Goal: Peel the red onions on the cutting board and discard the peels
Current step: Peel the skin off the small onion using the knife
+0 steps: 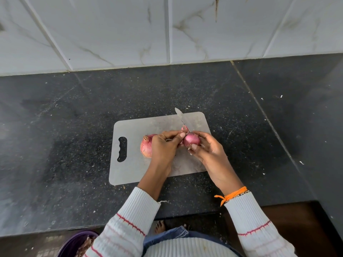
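- Two red onions were in view: a small onion [192,139] was held above the cutting board [133,164], gripped between both hands.
- Left hand [165,145] pinched the small onion's left side with curled fingers; right hand [207,151] curled round its right side, thumb on the near face.
- Knife [181,118] blade projected from the right hand's grip, up and away over the board's far edge.
- Second, larger onion [146,146] lay on the board, unpeeled, just left of the left hand and partly hidden by it.
- Board lay on a dark speckled countertop [74,117] scattered with pale flecks; marbled wall tiles [111,30] stood behind.
- Purple bin [74,243] holding dry peels sat on the floor, lower left.
- Orange thread [232,194] ringed the right wrist.
- No writing was legible.
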`<state>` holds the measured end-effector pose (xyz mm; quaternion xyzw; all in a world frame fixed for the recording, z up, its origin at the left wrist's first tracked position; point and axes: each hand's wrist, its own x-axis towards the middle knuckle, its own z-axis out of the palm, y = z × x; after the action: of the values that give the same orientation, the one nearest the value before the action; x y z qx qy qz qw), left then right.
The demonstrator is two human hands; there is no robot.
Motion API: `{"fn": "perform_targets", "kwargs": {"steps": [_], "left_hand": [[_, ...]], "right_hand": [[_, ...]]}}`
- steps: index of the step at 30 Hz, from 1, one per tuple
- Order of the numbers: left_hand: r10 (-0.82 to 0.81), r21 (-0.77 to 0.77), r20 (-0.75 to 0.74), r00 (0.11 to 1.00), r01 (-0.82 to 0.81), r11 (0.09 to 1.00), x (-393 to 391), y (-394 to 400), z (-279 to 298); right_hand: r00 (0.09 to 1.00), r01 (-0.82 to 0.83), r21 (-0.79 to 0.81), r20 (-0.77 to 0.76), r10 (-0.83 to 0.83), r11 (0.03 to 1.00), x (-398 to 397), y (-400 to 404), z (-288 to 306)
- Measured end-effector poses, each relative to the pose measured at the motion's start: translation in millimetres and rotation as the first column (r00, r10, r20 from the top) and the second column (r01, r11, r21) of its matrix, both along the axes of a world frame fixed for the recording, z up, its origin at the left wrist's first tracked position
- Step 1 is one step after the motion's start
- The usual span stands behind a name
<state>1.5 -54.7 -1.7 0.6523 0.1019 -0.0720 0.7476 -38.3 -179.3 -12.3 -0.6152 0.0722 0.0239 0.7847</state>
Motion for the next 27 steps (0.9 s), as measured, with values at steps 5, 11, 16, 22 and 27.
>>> {"fn": "perform_targets", "kwargs": {"steps": [5, 11, 16, 22, 27], "left_hand": [[-0.029, 0.021, 0.047, 0.998, 0.028, 0.999, -2, -1, 2], [0.053, 0.007, 0.029, 0.998, -0.053, 0.999, -1, 2, 3], [0.005, 0.093, 0.105, 0.994, -0.015, 0.996, 1, 3, 4], [-0.169, 0.393, 0.256, 0.952, 0.058, 0.918, -3, 2, 4], [-0.202, 0.407, 0.334, 0.921, 0.053, 0.912, -2, 3, 8]], "right_hand": [[0.999, 0.041, 0.029, -0.034, -0.04, 0.999, 0, 3, 0], [0.997, 0.025, 0.223, -0.075, -0.008, 0.975, 3, -1, 3], [0.995, 0.072, 0.392, -0.097, -0.037, 0.917, 4, -5, 7], [0.989, 0.084, 0.378, -0.148, -0.029, 0.922, 3, -1, 10], [0.987, 0.076, 0.288, -0.157, -0.031, 0.955, 1, 2, 12]]}}
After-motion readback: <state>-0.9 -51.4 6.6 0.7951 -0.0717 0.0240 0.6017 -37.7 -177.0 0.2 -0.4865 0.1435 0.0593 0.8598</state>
